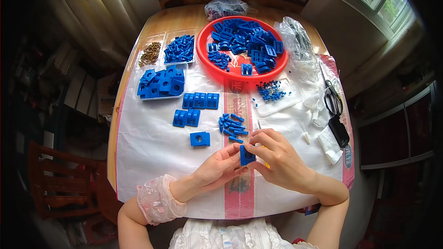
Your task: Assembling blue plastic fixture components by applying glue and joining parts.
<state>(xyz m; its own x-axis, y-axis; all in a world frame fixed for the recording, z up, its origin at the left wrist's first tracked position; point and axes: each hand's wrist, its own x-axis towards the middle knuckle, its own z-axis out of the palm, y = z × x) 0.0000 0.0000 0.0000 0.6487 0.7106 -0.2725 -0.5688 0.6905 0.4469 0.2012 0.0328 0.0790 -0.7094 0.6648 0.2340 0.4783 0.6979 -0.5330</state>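
Note:
Near the table's front, my left hand (220,169) is closed on the edge of a blue plastic block (248,155) with a round opening. My right hand (282,159) has its thumb and fingertips against the same block. Tucked in the right palm is a yellow-handled tool (266,149), mostly hidden; a thin metal shaft (259,123) shows above the fingers. Just beyond lies a pile of small blue pegs (232,126). To the left, a flat blue piece with a hole (200,139) lies alone, and blue arched pieces (186,118) sit in rows behind it.
A red basin (203,60) holds many blue parts at the back. Clear trays on the left hold blue plates (161,83), blue pegs (180,48) and brass-coloured screws (150,54). Small blue and white bits (271,91), black scissors (332,101) and crumpled plastic (297,39) lie right.

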